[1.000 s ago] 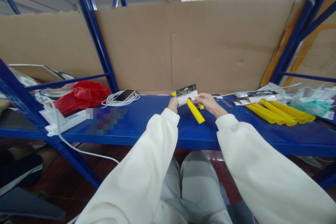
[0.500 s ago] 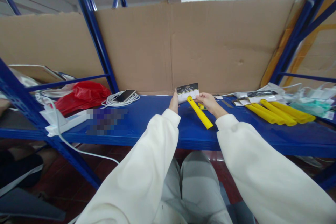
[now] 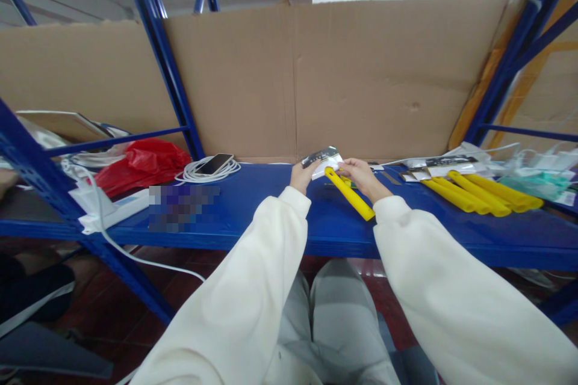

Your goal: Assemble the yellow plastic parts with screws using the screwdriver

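Note:
Above the blue shelf top, my left hand (image 3: 300, 178) is closed on the left side of a black-and-white packaging card (image 3: 321, 160). My right hand (image 3: 360, 177) pinches the card's right edge with thumb and fingers. A yellow plastic handle (image 3: 351, 195) hangs from the card's lower edge and slants down to the right. The tool's working end is hidden behind the card. A small yellow piece shows just below my right fingers, too small to name.
Several yellow-handled packaged tools (image 3: 478, 192) lie at the right, by a teal-and-white plastic bundle (image 3: 537, 180). A phone (image 3: 215, 164) rests on a coiled white cable (image 3: 187, 177) at the left, near a red plastic bag (image 3: 142, 165). Cardboard (image 3: 361, 78) backs the shelf.
The card has tilted, its left side dropping and its face turning upward. The yellow handle has shifted slightly to the right. Both arms stay almost where they were.

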Demonstrator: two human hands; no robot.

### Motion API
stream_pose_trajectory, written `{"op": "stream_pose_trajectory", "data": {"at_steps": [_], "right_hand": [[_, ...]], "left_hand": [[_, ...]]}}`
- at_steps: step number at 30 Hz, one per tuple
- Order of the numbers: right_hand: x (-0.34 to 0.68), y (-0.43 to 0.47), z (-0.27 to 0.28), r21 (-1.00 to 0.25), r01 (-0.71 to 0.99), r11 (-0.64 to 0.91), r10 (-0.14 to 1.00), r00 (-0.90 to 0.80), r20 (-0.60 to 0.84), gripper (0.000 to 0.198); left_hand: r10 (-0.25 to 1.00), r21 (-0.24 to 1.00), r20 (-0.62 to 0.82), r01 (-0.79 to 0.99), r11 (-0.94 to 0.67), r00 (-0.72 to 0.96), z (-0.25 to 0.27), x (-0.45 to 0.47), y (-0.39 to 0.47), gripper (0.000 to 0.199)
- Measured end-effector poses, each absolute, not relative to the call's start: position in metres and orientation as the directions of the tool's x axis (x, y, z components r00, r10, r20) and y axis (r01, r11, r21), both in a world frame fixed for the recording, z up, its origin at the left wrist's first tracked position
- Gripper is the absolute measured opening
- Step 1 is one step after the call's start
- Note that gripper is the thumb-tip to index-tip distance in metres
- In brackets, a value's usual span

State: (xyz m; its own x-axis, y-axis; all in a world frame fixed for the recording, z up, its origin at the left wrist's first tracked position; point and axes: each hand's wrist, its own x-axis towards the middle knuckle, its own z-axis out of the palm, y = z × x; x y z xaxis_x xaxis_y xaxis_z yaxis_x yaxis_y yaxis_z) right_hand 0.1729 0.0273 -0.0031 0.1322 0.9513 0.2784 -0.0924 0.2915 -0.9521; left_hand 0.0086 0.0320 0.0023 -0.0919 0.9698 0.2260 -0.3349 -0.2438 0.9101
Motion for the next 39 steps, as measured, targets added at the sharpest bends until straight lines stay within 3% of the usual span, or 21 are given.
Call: {"op": "stream_pose_trajectory", "data": {"at_steps": [11,21,28,32,36,39], "right_hand": [[0.17,0.023,-0.001,-0.959,-0.079,0.27,0.958,0.121,0.26,0.021],[0.173,0.029,-0.006,-0.939,0.0,0.343,0.924,0.181,0.338,0.019],[0.18,0.038,-0.009,-0.917,0.006,0.399,0.881,0.275,0.385,0.017],[0.182,0.04,-0.008,-0.908,0.003,0.419,0.857,0.331,0.396,0.015],[0.183,0.039,-0.006,-0.906,0.008,0.424,0.838,0.376,0.396,0.015],[0.182,0.037,-0.004,-0.912,-0.005,0.411,0.847,0.371,0.38,0.013]], "left_hand": [[0.976,0.934,0.183,-0.29,-0.209,-0.114,-0.001,0.008,0.031,0.016],[0.99,0.965,0.09,-0.235,-0.112,-0.106,-0.001,0.01,0.033,0.012],[0.994,0.952,-0.091,-0.289,0.105,0.061,0.004,0.007,0.024,0.014],[0.973,0.959,-0.158,-0.208,0.192,0.17,0.007,0.007,0.017,0.02],[0.943,0.97,-0.165,-0.126,0.208,0.29,0.008,0.007,0.013,0.017],[0.95,0.98,-0.125,-0.111,0.163,0.285,0.008,0.007,0.011,0.009]]}}
